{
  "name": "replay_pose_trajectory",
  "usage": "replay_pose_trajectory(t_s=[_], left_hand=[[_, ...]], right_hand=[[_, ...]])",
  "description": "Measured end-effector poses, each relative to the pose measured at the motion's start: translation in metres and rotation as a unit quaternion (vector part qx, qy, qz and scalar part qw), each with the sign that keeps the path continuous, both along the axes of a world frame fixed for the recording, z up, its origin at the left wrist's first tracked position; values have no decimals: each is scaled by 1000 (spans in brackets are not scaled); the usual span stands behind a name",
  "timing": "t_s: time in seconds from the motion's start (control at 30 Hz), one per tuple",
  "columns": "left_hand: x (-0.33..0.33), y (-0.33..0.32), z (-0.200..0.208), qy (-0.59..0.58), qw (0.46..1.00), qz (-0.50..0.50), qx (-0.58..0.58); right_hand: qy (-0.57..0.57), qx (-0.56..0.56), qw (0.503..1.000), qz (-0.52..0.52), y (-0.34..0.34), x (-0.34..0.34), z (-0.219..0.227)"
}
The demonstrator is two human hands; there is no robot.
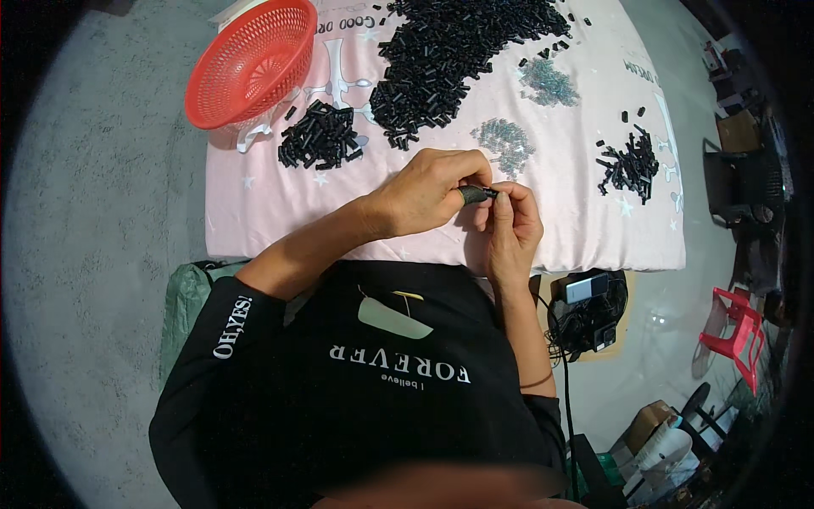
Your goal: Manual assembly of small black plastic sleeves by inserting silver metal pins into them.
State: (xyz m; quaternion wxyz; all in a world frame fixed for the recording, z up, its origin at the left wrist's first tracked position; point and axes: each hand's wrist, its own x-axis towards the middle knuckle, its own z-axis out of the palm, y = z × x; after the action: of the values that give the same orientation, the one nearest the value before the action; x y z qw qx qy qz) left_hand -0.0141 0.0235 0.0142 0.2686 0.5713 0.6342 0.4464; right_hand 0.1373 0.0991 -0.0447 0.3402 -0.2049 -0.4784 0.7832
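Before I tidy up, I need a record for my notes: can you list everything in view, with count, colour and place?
Basket: 1, red, table's far left
Large heap of short tubes: 1, black, table's far middle
Smaller heaps: 2, black, left and right on the table
Piles of tiny bits: 2, greyish, mid-table
Tablecloth: 1, pale pink, under the heaps
Bag: 1, green, below the table, left
Cables: uncounted, black, below the table, right
Stool: 1, pinkish red, right floor
Right-edge clutter: too dark to count
Small piece: 1, black, between the hands
Left hand, right hand: over the near table
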Motion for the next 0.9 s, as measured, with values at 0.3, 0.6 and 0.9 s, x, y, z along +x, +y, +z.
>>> replay_pose_trajectory(t_s=[0.3,0.6,0.9], left_hand=[[-11,11,-9,-170,984,40,-38],[-16,31,-39,214,974,74,18],[-14,19,-23,104,992,62,19]], right_hand=[[34,-50,998,19,6,3,-5],[54,-72,996,-12,7,3,-9],[53,-77,995,-21,7,3,-8]])
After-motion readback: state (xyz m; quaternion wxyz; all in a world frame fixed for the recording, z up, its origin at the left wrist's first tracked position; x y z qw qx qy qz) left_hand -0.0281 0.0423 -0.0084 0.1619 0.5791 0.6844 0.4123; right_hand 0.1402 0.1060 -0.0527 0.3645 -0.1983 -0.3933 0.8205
